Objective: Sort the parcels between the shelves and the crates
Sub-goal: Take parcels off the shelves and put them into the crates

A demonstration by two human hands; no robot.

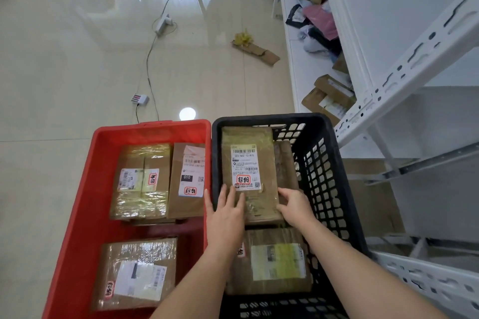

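1. Glossy pale floor tiles [77, 59] carry two crates side by side right below me: a red crate [85, 184] on my left, a black crate [334, 176] on my right.
2. Nearest in the black crate lies a taped brown parcel [278, 264] by the near wall.
3. Beyond it, toward the far wall, is the labelled parcel [248, 163] I am handling. My left hand [225, 215] lies on its near left corner with straight fingers [239, 201]; my right hand [295, 206] curls over its near right edge, gripping it.
4. I judge it stiff cardboard under glossy tape, so slippery on top, probably light. Best held by the two long side edges, thumbs on top.
5. Three parcels sit in the red crate.
6. Farther right, the white shelf [298, 59] holds more parcels [329, 96] and soft mailers [321, 21].
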